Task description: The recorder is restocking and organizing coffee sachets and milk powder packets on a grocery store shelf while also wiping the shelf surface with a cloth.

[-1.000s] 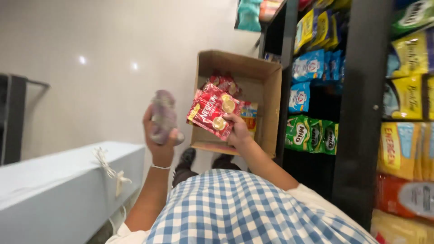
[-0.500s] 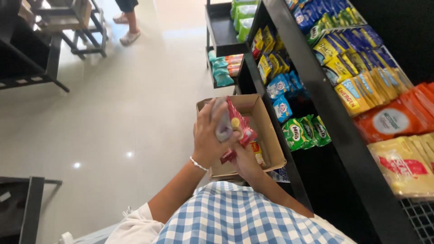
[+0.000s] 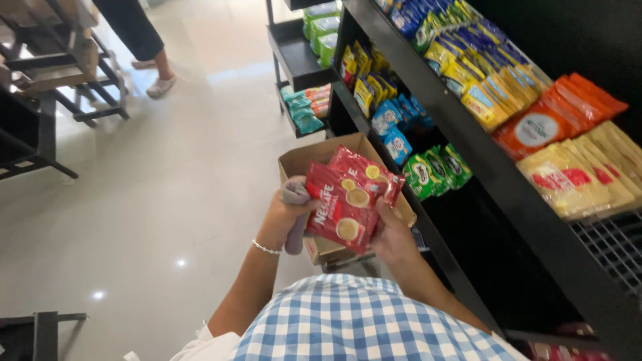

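**Red packets held over a cardboard box**

The red packets (image 3: 349,200) are sitting in both hands, fanned out a little, directly above the open cardboard box (image 3: 304,159). The right hand (image 3: 394,235) is gripping their lower right edge, with the thumb pressing on the front and the fingers curling behind. The left hand (image 3: 284,215) is closing on their left edge and is also clasping a grey cloth (image 3: 295,212), which is hanging down past the wrist; a thin bracelet (image 3: 265,248) is circling that wrist.

The box is standing on the floor, just beside the foot of the dark shelves (image 3: 508,200). To the right of the box, green packets (image 3: 435,170) are lining a low shelf, with blue packets (image 3: 394,124) above them. Higher and further right of the box, yellow packets (image 3: 582,177) and orange packets (image 3: 555,117) are filling the upper shelves. Well beyond the box, another person's foot in a light slipper (image 3: 160,85) is resting on the pale floor (image 3: 154,194), near a dark frame (image 3: 47,107).
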